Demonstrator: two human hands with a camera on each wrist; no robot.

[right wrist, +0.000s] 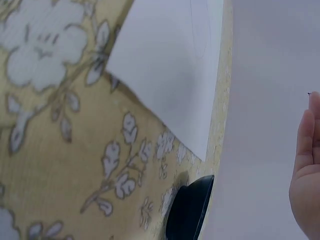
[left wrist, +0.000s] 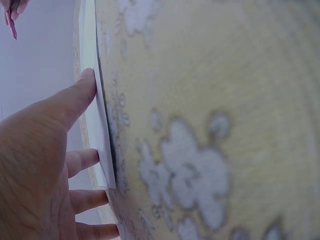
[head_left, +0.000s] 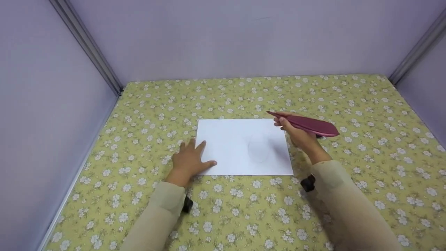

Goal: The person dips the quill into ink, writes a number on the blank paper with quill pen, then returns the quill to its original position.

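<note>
A white sheet of paper lies on the flowered cloth, with a faint curved outline on its right half. My left hand rests at the sheet's left edge, fingers spread; the left wrist view shows its thumb on the paper. Above the sheet's right edge, my right hand holds a maroon feather-shaped pen, its thin tip pointing up and left. The pen also appears in the left wrist view, its tip off the paper. In the right wrist view, only part of the right hand shows.
A dark bowl-like thing stands beyond the sheet's right side, mostly hidden by my right hand in the head view. The yellow-green flowered cloth covers the table. Pale walls rise at the back and sides.
</note>
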